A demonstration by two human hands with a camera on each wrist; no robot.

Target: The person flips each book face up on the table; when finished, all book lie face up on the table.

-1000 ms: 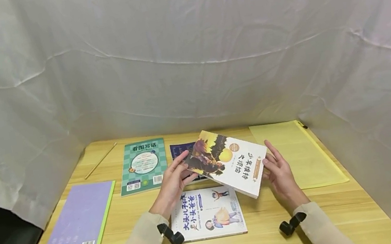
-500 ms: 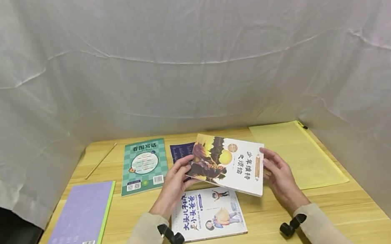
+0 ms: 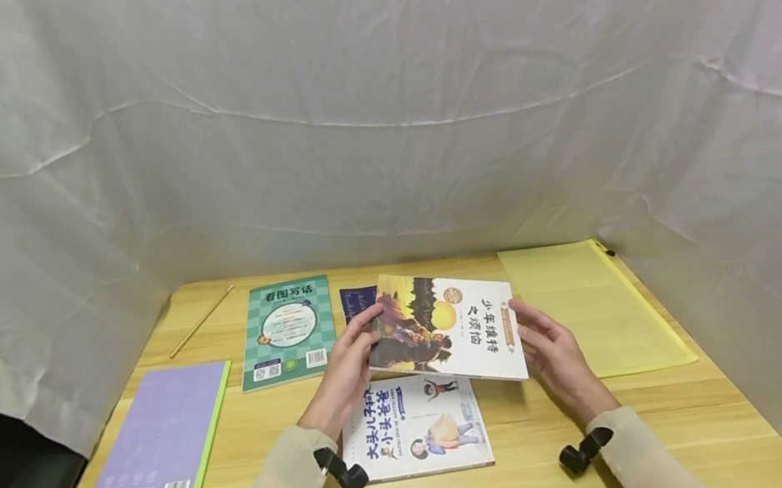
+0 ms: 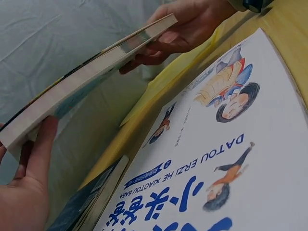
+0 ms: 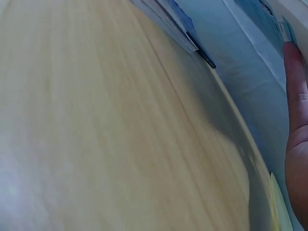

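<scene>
A paperback book (image 3: 449, 326) with a sunset picture and white cover is held above the table, slightly tilted. My left hand (image 3: 342, 373) grips its left end, fingers on the edge and thumb beneath, as the left wrist view shows. At the opposite end my right hand (image 3: 557, 354) holds the edge, with fingers against the underside in the left wrist view. Under the held book lies a white picture book (image 3: 432, 444) with cartoon figures. Behind it a dark blue book (image 3: 357, 300) is mostly hidden.
A green checkered book (image 3: 288, 331) lies left of the dark blue one. Further left are a purple notebook (image 3: 157, 435) with a green edge and a thin wooden stick (image 3: 201, 321). On the right a yellow zip pouch (image 3: 599, 314) lies flat. Grey-white cloth (image 3: 374, 128) surrounds the table.
The held book has shifted left and turned to lie more level across the view. My right hand has moved a little left with it; my left hand has barely moved.
</scene>
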